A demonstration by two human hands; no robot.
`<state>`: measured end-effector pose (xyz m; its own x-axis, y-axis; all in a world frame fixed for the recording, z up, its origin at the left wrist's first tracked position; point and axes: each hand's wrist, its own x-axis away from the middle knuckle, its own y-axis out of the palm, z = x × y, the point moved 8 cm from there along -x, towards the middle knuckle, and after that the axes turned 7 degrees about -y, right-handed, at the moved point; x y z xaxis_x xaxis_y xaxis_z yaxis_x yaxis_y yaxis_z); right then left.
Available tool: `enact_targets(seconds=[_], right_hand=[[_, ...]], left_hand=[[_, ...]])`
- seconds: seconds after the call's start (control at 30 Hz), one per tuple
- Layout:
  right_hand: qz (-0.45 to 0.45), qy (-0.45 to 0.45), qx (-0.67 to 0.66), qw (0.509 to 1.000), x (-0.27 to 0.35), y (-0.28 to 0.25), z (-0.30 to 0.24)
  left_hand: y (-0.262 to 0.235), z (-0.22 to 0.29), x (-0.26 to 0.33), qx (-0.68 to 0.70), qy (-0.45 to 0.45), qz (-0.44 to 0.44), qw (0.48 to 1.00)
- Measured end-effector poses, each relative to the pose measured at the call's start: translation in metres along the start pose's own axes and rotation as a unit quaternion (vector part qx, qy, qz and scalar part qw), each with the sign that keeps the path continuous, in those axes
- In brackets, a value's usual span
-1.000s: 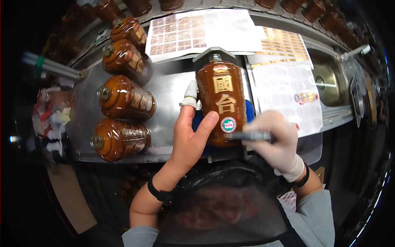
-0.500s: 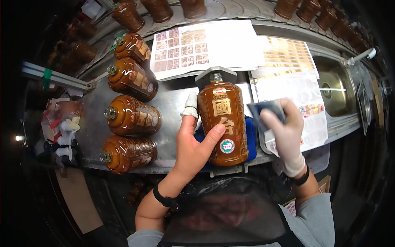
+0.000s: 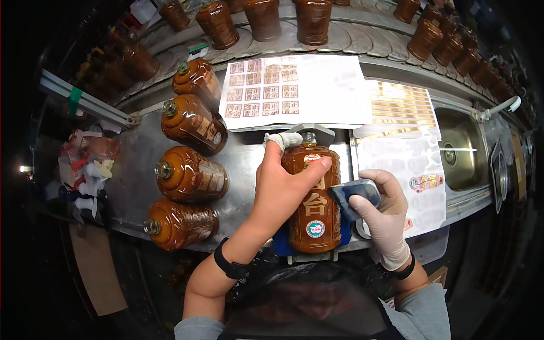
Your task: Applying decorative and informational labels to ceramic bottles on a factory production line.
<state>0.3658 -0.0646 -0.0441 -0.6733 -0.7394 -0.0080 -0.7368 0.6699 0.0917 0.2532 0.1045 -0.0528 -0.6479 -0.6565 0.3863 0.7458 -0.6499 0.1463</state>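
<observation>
A brown glazed bottle (image 3: 313, 229) with raised gold characters and a round green-and-white sticker lies on a blue padded rest (image 3: 281, 245), neck away from me. My left hand (image 3: 285, 184) holds it by its upper part, thumb across the front near the small red emblem. A white wrap covers that hand's forefinger beside the neck. My right hand (image 3: 388, 221), in a pale thin glove, grips a flat dark blue scraper (image 3: 356, 197). The scraper's edge is at the bottle's right side; whether it touches is hard to tell.
Several similar bottles (image 3: 190, 173) lie in a column on the left. Sticker sheets (image 3: 334, 90) cover the back of the metal table, with more (image 3: 396, 153) on the right beside a sink (image 3: 464, 150). Upright bottles (image 3: 313, 22) stand on a conveyor behind.
My left hand has shifted up the bottle, its thumb moving from the lower character to near the emblem. The scraper has come down and left to the bottle's side. The view has tilted.
</observation>
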Motion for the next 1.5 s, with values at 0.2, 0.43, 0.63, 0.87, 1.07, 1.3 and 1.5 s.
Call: enact_targets(seconds=[0.2,0.43,0.63,0.87,1.07,1.3,1.5], right_hand=[[-0.01,0.051,-0.027,0.998,-0.002,0.008,0.003],[-0.045,-0.026,0.011,0.999,-0.003,0.017,-0.014],[-0.051,-0.023,0.025,0.998,-0.007,0.021,-0.015],[-0.065,-0.059,0.088,0.992,-0.016,0.032,-0.026],[0.035,-0.021,0.082,0.996,-0.032,0.002,-0.013],[-0.02,-0.027,0.097,0.995,-0.025,0.015,-0.027],[-0.067,-0.188,0.263,0.944,-0.057,0.039,-0.055]], left_hand=[[0.0,0.005,-0.004,-0.077,0.019,-0.007,0.997],[-0.004,-0.001,-0.003,-0.009,0.036,-0.021,0.999],[-0.007,-0.005,-0.004,0.099,-0.011,-0.036,0.994],[-0.003,-0.002,-0.004,0.091,0.03,-0.039,0.995],[-0.009,-0.012,-0.001,0.102,0.028,-0.043,0.994],[-0.01,0.019,0.026,-0.219,0.301,-0.043,0.927],[-0.024,0.01,0.014,-0.158,0.244,0.004,0.957]])
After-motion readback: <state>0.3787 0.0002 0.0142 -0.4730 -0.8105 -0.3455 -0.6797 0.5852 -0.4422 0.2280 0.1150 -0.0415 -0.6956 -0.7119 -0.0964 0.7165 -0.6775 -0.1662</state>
